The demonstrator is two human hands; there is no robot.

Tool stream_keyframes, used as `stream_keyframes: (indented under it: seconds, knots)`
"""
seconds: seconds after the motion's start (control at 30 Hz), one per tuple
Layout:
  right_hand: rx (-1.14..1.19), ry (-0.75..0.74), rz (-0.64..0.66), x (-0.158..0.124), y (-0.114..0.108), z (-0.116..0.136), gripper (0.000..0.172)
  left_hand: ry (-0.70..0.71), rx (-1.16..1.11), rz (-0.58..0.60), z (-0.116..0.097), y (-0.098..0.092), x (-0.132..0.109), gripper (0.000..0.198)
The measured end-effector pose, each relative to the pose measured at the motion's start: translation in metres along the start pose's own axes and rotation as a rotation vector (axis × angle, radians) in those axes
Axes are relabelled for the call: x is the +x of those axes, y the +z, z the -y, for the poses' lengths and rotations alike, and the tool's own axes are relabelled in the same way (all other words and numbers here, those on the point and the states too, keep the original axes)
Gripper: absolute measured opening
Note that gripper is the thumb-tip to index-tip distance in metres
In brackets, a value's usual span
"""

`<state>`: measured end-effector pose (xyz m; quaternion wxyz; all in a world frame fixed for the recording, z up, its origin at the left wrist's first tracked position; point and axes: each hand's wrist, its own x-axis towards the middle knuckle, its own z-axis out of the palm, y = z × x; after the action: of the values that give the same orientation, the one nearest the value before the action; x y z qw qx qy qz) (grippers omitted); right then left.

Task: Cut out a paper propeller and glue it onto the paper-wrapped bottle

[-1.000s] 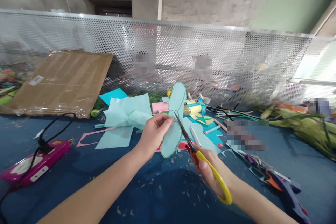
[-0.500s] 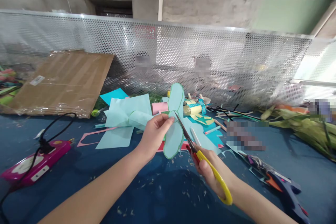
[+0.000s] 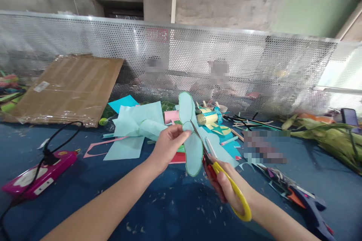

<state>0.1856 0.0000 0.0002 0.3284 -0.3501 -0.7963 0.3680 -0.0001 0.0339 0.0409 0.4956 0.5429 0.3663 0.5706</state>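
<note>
My left hand (image 3: 171,141) pinches a light-blue paper cutout (image 3: 194,154) near its narrow middle. The cutout has two long rounded lobes, one up and one down, with a green outline along the edge. Scissors (image 3: 233,188) with yellow and red handles are in my right hand (image 3: 226,184), fingers through the loops. Their blades lie against the right side of the cutout, tips at its middle. Just behind the scissors is a white pen (image 3: 210,147). Light-blue paper sheets (image 3: 124,148) and a rolled light-blue paper piece (image 3: 152,130) lie left of my left hand.
A pink power strip (image 3: 42,175) with a black cable is at the left. Cardboard (image 3: 70,86) leans on the perforated metal screen (image 3: 192,52). A blue glue gun (image 3: 308,203) lies at the right, near green husks (image 3: 330,139). A yellow paper-wrapped bottle (image 3: 207,118) stands out behind the cutout.
The cutout has turned in my left hand: its upper lobe has swung left and its lower lobe right. The scissors stay at its middle, their blades now closer to its right edge.
</note>
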Motion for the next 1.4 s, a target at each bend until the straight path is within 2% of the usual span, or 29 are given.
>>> stream_keyframes:
  seconds: [0.23,0.47,1.07,1.2,1.4]
  knots:
    - [0.100,0.019,0.001,-0.004,0.004,-0.013,0.057,-0.034,-0.033,0.040,0.005,0.005,-0.003,0.025]
    - [-0.007,0.011,-0.014,-0.002,0.000,-0.006,0.061,-0.034,0.028,0.015,0.008,0.005,-0.003,0.029]
    - [0.108,0.039,-0.057,0.000,0.002,-0.007,0.061,-0.053,-0.002,0.019,0.007,0.006,-0.004,0.030]
    - [0.070,-0.002,-0.077,0.000,0.001,0.000,0.061,-0.059,-0.015,0.034,0.004,0.006,-0.004,0.029]
    - [0.031,0.020,-0.072,0.001,0.000,0.005,0.062,-0.045,-0.028,0.040,0.004,0.005,-0.004,0.028]
